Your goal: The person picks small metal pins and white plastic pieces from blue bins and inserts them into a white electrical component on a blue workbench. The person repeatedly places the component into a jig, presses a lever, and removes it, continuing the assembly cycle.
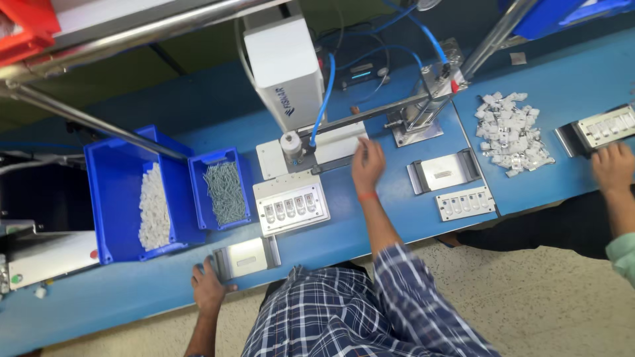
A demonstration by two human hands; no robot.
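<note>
White switch plate (pixel 292 205) sits on the blue table (pixel 370 218) under the white machine (pixel 283 69), between our hands. Our left hand (pixel 209 285) rests open at the table edge, touching a metal fixture (pixel 245 257). Our right hand (pixel 368 165) hovers open, empty, just right of the plate, blurred. Another person's hand (pixel 612 166) works far right.

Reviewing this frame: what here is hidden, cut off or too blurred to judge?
- Head view: right hand is motion-blurred; whether it touches the metal bar is unclear.
- Left hand: fingers partly behind the metal plate.
- Contents of white tray: too small.
- Co-worker's hand: arm cut by right edge.
</note>
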